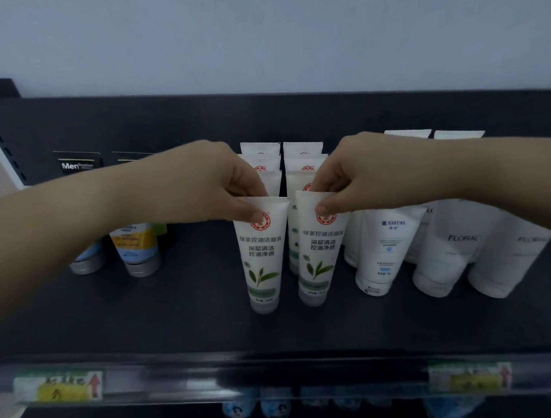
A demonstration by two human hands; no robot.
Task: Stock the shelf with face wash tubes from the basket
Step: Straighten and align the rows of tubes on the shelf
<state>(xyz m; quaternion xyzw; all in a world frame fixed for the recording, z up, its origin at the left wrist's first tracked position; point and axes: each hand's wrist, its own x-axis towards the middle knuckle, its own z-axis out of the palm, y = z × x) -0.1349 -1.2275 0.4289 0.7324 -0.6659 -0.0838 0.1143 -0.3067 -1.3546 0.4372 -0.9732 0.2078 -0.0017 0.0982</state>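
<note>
White face wash tubes stand cap-down in two rows on the dark shelf (176,302). The left hand (219,183) pinches the left front tube (261,259) by its crimp — the right hand (347,176) pinches the right front tube (317,255). Rows look nearly full; the basket is out of sight.

Two tubes (260,256) stand side by side on the shelf (189,301), rows behind.

Above the black shelf board (192,298): left forearm (71,231) and right forearm (495,171), bare to the frame edges, ending in a bare left hand (213,184) and right hand (357,176) with short, rounded thumbnails (322,209).
</note>
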